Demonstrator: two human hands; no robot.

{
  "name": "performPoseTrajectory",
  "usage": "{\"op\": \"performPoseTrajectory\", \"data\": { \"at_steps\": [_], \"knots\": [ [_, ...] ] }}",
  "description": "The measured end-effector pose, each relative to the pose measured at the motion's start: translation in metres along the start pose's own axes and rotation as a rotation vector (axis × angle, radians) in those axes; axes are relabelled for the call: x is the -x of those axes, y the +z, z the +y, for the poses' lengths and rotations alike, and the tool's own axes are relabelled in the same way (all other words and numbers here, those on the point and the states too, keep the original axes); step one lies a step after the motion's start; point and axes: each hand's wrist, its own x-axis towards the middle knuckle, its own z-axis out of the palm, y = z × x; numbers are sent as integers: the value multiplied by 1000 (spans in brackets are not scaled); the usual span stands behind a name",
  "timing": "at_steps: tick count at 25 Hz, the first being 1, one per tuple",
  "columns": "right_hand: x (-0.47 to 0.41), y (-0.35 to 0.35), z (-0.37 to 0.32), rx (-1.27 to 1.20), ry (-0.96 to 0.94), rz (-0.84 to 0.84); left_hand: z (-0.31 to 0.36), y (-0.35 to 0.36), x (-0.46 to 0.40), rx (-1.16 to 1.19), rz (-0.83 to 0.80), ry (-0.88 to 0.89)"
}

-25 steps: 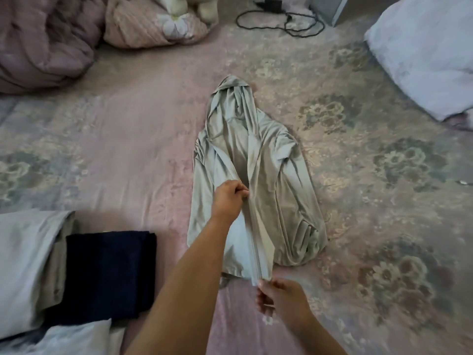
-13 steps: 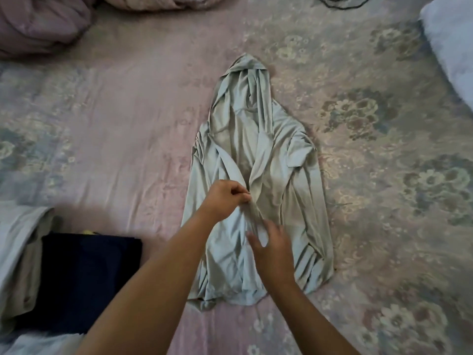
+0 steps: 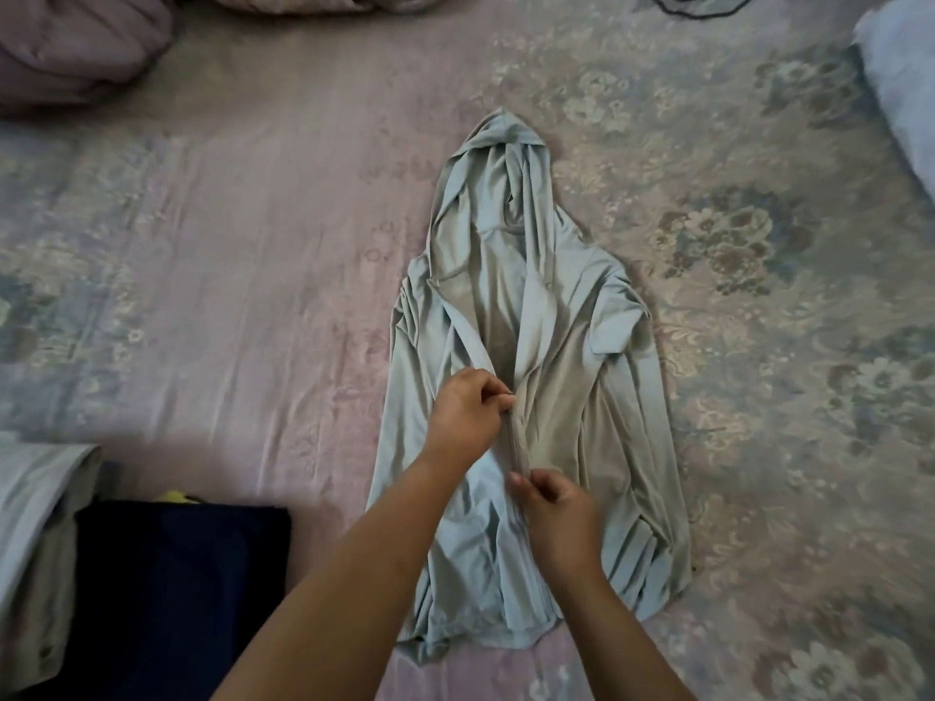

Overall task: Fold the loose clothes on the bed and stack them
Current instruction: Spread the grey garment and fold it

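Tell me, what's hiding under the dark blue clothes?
A bit of something yellow peeks out at the far edge of the dark blue clothes. The rest is covered, so I can't tell what it is.

One hoodie point(image 3: 551, 397) is lying spread on the sheet point(image 3: 253, 245). Two hands are showing, the left point(image 3: 463, 419) and the right point(image 3: 554, 513). Two folded garments are sitting at the near left: one navy point(image 3: 177, 589) and one pale point(image 3: 35, 548). One pillow point(image 3: 900, 83) is showing at the far right, one quilt point(image 3: 71, 48) at the far left, and one cable point(image 3: 698, 2) at the top edge.
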Motion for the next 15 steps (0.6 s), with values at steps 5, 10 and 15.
{"op": "performPoseTrajectory", "data": {
  "at_steps": [5,10,15],
  "knots": [
    [-2,-10,3,-5,26,19,12,7,-47,-47,1,8],
    [-5,-19,19,-36,77,18,27,3,-114,-123,98,35],
    [-6,-20,39,-61,176,60,44,-9,-180,-110,187,-3]
  ]
}}
